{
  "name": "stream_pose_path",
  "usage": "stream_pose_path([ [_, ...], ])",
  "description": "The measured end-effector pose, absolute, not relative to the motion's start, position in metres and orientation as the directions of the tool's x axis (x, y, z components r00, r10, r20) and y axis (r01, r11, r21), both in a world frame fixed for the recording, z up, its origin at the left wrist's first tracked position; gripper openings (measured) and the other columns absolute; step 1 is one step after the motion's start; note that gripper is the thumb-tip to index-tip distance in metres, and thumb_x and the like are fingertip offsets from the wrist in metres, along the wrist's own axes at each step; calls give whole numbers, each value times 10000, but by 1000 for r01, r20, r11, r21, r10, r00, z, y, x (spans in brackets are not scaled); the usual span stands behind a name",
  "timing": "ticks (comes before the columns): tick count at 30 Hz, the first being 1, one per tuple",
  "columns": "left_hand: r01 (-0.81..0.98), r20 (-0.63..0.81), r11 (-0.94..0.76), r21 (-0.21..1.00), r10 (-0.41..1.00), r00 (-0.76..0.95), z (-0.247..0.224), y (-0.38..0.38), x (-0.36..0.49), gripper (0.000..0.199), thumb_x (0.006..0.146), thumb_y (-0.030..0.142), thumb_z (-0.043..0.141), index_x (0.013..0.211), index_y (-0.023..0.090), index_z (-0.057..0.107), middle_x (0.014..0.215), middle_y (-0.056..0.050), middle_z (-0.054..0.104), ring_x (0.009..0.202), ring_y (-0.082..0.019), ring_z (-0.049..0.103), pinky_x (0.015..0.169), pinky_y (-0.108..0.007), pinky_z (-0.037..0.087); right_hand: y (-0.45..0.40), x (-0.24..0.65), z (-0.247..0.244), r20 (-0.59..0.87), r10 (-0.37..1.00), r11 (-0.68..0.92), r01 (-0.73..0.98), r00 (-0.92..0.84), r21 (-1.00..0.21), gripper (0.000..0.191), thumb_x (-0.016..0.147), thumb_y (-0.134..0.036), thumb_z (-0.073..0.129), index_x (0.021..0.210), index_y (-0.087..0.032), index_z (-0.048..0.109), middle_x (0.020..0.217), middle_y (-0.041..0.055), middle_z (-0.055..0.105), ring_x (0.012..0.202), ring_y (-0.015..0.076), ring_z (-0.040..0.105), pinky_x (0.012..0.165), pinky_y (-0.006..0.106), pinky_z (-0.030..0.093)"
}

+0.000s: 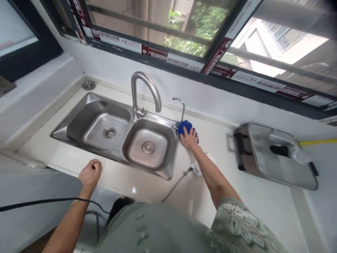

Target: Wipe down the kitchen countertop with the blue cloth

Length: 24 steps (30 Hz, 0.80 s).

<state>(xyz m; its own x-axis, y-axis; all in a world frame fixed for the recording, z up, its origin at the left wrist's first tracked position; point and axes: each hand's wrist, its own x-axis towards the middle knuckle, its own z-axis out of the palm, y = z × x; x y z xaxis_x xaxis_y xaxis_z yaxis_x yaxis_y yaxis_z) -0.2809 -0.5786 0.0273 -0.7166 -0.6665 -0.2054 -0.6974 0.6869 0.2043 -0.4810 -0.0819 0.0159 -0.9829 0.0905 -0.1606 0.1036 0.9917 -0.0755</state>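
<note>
Evidently, a blue cloth lies beneath the right hand beside the sink

The blue cloth [185, 125] sits bunched on the pale surface [216, 135], just off the right end of the sink [173, 163] and close against the base of the small tap [183, 109]. The right hand [189, 137] lies on top of it, palm down, its fingers apart and bent over the folds. Nearer the person, a white power strip [196, 168] lies partly behind the right forearm, with a cable [175, 188] running from it toward the front edge. The steel sink has two basins, each with a round drain, and the tall faucet [154, 88] stands at the back between them. The left hand [91, 172] is at the front edge below the left basin, its fingers curled together; whether anything is inside them, I cannot tell. Well to the right stands a rectangular cooker [243, 154] with a glass lid [276, 165], clear plastic over its knob. A window [158, 54] with labelled frames runs above the back wall
</note>
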Motion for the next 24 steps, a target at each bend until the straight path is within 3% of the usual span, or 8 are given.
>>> stream_pose_path([
  [6,-663,-179,714,226,-638,-749,25,-577,-277,389,953,367,378,1099,282,728,891,-104,706,716,-246,554,641,-324,294,-125,-418,18,-154,104,993,111,-983,-42,628,977,-414,427,1566,-210,348,1636,258,241,1450,469,284,1049,690,345],
  [14,-580,-138,736,349,-572,-809,21,-579,-271,368,960,363,398,1091,252,724,918,-100,720,747,-230,583,625,-291,277,-190,-348,31,-148,228,974,225,-962,42,518,918,-213,556,1433,-232,512,1532,236,392,1376,398,408,1022,536,415],
  [20,-474,-61,769,429,-498,-865,12,-586,-266,351,952,329,409,1072,243,728,906,-98,711,768,-232,583,611,-291,262,-225,-307,33,-129,265,963,269,-955,-13,517,895,-136,535,1407,-206,549,1481,261,453,1345,401,461,1005,540,436],
  [24,-379,29,789,484,-447,-894,-2,-590,-262,363,946,299,403,1077,211,730,889,-105,704,819,-238,605,640,-295,319,-238,-286,37,-124,163,976,178,-979,-124,488,918,-150,508,1396,-223,574,1294,171,641,1172,294,626,976,423,495],
])
